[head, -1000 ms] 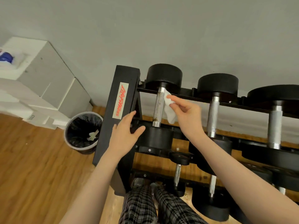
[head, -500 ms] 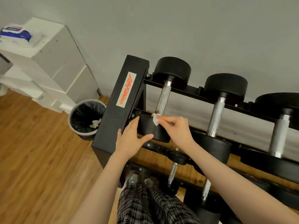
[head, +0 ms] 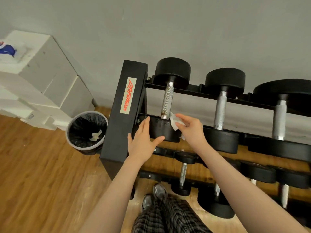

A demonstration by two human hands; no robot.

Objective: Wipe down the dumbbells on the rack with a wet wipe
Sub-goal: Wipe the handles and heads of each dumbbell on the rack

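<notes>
Head view, landmark: black steel dumbbell rack. Nearest, at its left end post: left hand, fingers straight, thumb spread, steadying near head of leftmost black-headed dumbbell with knurled steel handle. Just right: right hand pinching crumpled white wet wipe against that head, at handle base. Judgement: first dumbbell in progress, rust-coloured spot showing at handle base. Farther right: other top-row dumbbells, lower tiers apparently unwiped. Left of rack: bin holding used wipe.
</notes>
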